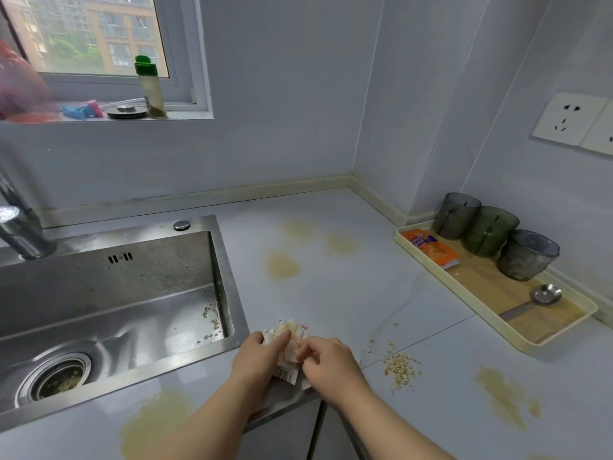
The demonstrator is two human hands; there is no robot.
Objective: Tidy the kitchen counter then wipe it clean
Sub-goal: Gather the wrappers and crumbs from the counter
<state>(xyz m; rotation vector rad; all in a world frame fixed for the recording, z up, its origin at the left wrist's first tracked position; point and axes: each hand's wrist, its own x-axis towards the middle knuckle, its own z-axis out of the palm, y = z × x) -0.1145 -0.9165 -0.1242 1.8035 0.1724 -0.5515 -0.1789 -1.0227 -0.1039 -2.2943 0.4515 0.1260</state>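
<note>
A crumpled white and yellow wrapper (288,333) with a barcode lies at the counter's front edge. My left hand (262,355) grips its left side and my right hand (326,358) pinches its right side. The white counter (348,293) carries several yellowish stains (282,265) and a small pile of seeds (401,370) just right of my right hand. More stains lie at the front left (156,419) and front right (507,400).
A steel sink (109,303) with seeds in its corner fills the left, its tap (16,227) behind. At the right a cream tray (431,273) holds three dark cups (487,230), an orange packet (429,249) and a metal spoon (544,295). A green-capped bottle (151,88) stands on the windowsill.
</note>
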